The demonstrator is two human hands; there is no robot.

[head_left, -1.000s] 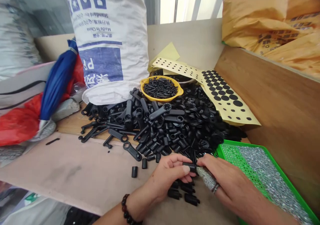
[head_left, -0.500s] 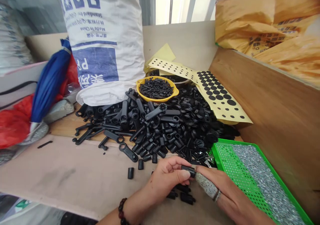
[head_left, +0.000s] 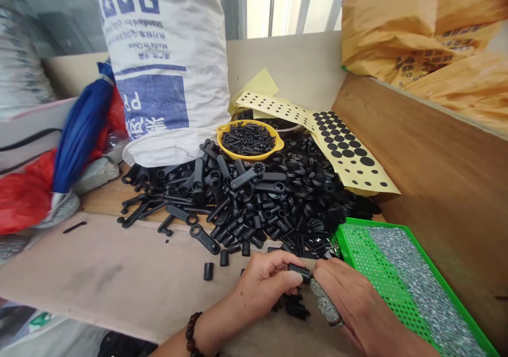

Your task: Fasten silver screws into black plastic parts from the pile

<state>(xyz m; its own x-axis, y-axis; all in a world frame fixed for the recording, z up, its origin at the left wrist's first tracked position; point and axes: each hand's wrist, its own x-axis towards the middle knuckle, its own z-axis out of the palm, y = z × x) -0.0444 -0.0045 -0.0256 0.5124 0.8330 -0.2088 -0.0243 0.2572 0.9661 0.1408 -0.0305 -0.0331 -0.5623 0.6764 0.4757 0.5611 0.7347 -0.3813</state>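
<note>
My left hand point(head_left: 270, 280) pinches a short black plastic cylinder point(head_left: 300, 272) between thumb and fingers. Against its right end is my right hand point(head_left: 345, 291), its fingers curled closed; what sits inside them, if anything, is hidden. A speckled grey covering wraps one finger of that hand. Beneath the hands lie several black cylinders with a narrow stub at one end point(head_left: 297, 308), partly covered. Two plain black cylinders point(head_left: 208, 271) stand apart to the left, close to a heap of similar sleeves point(head_left: 238, 230) and black crank-like handles point(head_left: 204, 239).
A green perforated tray point(head_left: 381, 283) holding many small metal pieces is at the right, beside a wooden board point(head_left: 416, 156). Behind the heap are a yellow basket point(head_left: 278, 144) of black screw-like parts, sticker sheets point(head_left: 357, 180) and a white sack point(head_left: 170, 45). A blue umbrella point(head_left: 81, 129) leans left.
The view has shifted slightly to the right. My left hand keeps its hold on the cylinder, while my right hand has turned and curled more tightly at its end.
</note>
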